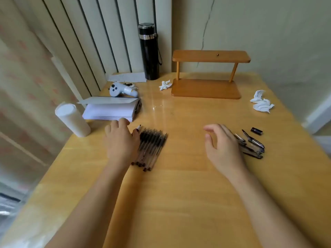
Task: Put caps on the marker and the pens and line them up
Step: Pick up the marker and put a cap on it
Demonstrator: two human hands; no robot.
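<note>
1. While the left hand (pixel 120 140) lies palm-down at the left edge of the row of pens (pixel 152 147), its fingers (pixel 123 121) are spread flat and grip nothing; the marker (pixel 137 129) pokes out just beside them, tip pointing away, apparently uncapped.
2. The right hand (pixel 222 144) hovers loosely open above the desk (pixel 179 203), fingers curled a little and empty, with the pile of loose caps (pixel 252 145) just behind and partly hidden by it.
3. A short dark cap (pixel 256 131) lies apart from the pile, a little farther away; judging by its stubby shape, it is probably the marker's.
4. The pens lie side by side, touching, slanted on the desk, with their near ends slightly uneven. The blur hides whether any wear caps.
5. To do this step well, I would keep the left hand pressing lightly against the row so that nothing rolls, and send the right hand back for one cap at a time.
6. Pinch each cap near its open end, bring it to the pen along the pen's own axis, and push until it seats; a skewed push could scatter the neighbours.
7. Farther out stand a white cylinder (pixel 71 120), a stack of paper (pixel 111 110), a black flask (pixel 149 51), a wooden shelf (pixel 207 76) and crumpled tissues (pixel 261 102), all well clear of the work.
</note>
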